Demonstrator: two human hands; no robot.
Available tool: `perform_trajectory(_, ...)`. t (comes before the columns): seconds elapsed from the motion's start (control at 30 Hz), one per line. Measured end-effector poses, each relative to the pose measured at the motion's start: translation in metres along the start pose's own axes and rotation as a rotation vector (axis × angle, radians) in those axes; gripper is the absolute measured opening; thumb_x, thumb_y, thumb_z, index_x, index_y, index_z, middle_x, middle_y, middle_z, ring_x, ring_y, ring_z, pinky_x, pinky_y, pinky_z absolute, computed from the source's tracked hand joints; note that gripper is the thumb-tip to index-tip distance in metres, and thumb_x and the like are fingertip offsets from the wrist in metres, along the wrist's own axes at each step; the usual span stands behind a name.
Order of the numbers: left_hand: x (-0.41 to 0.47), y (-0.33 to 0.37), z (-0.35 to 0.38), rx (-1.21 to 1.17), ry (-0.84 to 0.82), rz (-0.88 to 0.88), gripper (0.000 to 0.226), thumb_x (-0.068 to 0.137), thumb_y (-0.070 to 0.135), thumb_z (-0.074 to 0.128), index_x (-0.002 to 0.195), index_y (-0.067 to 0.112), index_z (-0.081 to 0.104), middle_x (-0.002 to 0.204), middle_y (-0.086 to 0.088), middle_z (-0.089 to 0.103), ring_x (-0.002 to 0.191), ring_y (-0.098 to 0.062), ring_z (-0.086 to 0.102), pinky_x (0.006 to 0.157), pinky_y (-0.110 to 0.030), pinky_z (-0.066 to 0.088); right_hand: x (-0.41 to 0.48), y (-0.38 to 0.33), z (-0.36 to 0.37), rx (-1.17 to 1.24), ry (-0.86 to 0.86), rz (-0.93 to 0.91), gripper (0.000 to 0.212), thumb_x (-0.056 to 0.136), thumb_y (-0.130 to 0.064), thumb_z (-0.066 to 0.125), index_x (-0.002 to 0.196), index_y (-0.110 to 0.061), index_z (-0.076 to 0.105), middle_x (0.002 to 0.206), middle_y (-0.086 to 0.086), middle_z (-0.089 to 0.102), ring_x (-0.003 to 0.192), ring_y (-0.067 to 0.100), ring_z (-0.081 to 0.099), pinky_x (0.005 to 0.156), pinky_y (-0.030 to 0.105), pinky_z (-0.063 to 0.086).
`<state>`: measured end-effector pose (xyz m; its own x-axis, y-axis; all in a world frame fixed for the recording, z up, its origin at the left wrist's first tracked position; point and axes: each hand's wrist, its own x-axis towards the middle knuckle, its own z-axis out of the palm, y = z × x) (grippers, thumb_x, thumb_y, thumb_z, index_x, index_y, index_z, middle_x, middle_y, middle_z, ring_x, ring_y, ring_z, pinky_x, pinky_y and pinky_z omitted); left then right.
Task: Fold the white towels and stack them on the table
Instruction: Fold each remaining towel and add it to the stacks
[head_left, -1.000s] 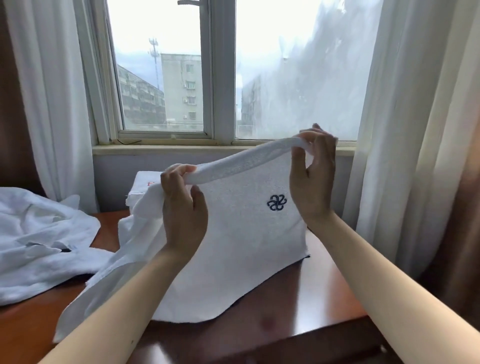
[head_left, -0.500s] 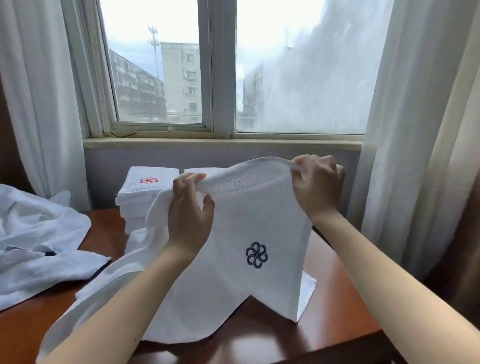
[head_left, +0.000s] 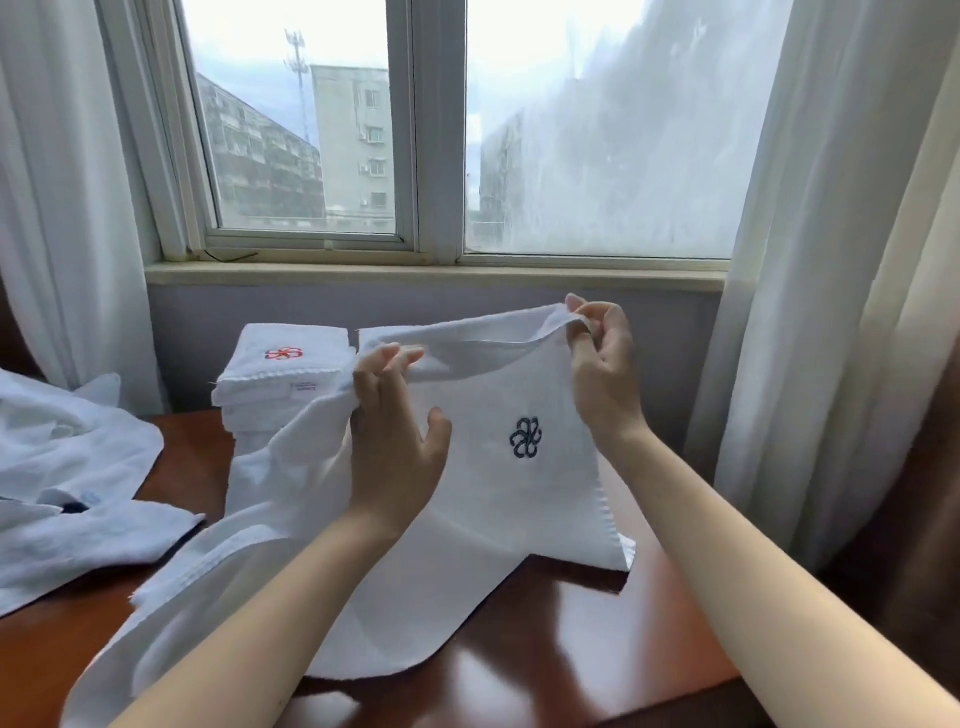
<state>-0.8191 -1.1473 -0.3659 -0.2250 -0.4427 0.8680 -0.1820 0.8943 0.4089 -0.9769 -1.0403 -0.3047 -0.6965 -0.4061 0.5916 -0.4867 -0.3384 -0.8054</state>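
I hold a white towel (head_left: 498, 493) with a dark blue flower emblem up over the brown table (head_left: 561, 649). My right hand (head_left: 602, 364) pinches its upper right corner. My left hand (head_left: 395, 436) grips the top edge further left, fingers over the fabric. The towel's lower part drapes onto the table and trails toward the near left. Behind it, against the wall, stands a stack of folded white towels (head_left: 280, 374) with a red emblem on top.
A heap of unfolded white cloth (head_left: 67, 483) lies at the table's left. White curtains (head_left: 831, 260) hang on both sides of the window, and the sill (head_left: 431, 275) runs just behind the table. The table's near edge is at the bottom right.
The towel hangs lower than a second ago. My hands have drawn a little further apart along its top edge, and the emblem has shifted back up toward the middle.
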Motion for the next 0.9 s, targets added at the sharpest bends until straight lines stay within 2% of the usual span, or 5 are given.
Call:
perform_trajectory(0.2, 0.005, 0.019, -0.030, -0.019, 0.131, 0.140, 0.065, 0.076, 0.001, 0.069, 0.135, 0.009, 0.043, 0.146, -0.014, 0.032, 0.139, -0.010, 0.031, 0.113, -0.013, 0.022, -0.023, -0.037, 0.008, -0.111, 0.038, -0.661, 0.008, 0.102, -0.008, 0.043, 0.104, -0.004, 0.049, 0.151, 0.018, 0.039, 0.144, 0.016, 0.034, 0.111, 0.017, 0.029)
perform_trajectory(0.37, 0.011, 0.041, -0.059, -0.099, 0.305, 0.242, 0.050, 0.081, 0.010, 0.058, 0.129, 0.001, 0.049, 0.143, -0.014, 0.034, 0.138, 0.011, 0.020, 0.111, -0.008, 0.020, -0.033, -0.065, 0.011, -0.311, 0.198, -0.976, 0.014, 0.100, -0.004, 0.050, 0.108, -0.015, 0.052, 0.150, 0.010, 0.037, 0.143, 0.029, 0.034, 0.106, 0.059, 0.037)
perform_trajectory(0.5, 0.018, 0.046, -0.074, -0.075, 0.333, 0.260, 0.046, 0.083, 0.013, 0.053, 0.126, -0.004, 0.053, 0.140, -0.027, 0.041, 0.139, 0.009, 0.021, 0.111, -0.009, 0.020, -0.030, -0.076, 0.013, -0.351, 0.266, -0.986, 0.021, 0.099, -0.003, 0.052, 0.114, -0.017, 0.051, 0.147, 0.006, 0.039, 0.142, 0.020, 0.031, 0.106, 0.065, 0.034)
perform_trajectory(0.67, 0.017, 0.029, -0.057, -0.011, 0.206, 0.194, 0.049, 0.079, 0.008, 0.065, 0.127, 0.004, 0.055, 0.142, -0.015, 0.044, 0.134, -0.009, 0.041, 0.108, -0.016, 0.032, -0.019, -0.041, 0.003, -0.480, 0.283, -0.902, 0.022, 0.094, 0.006, 0.052, 0.110, -0.004, 0.064, 0.141, 0.017, 0.051, 0.139, 0.025, 0.040, 0.109, 0.070, 0.021)
perform_trajectory(0.9, -0.002, -0.014, 0.013, 0.129, -0.361, 0.071, 0.064, 0.080, 0.013, 0.069, 0.139, 0.015, 0.045, 0.155, -0.004, 0.028, 0.137, -0.024, 0.038, 0.108, -0.038, 0.041, -0.002, 0.046, -0.021, -0.835, 0.027, -0.452, 0.030, 0.084, 0.003, 0.060, 0.112, -0.008, 0.063, 0.147, 0.010, 0.046, 0.140, 0.025, 0.040, 0.118, 0.061, 0.004)
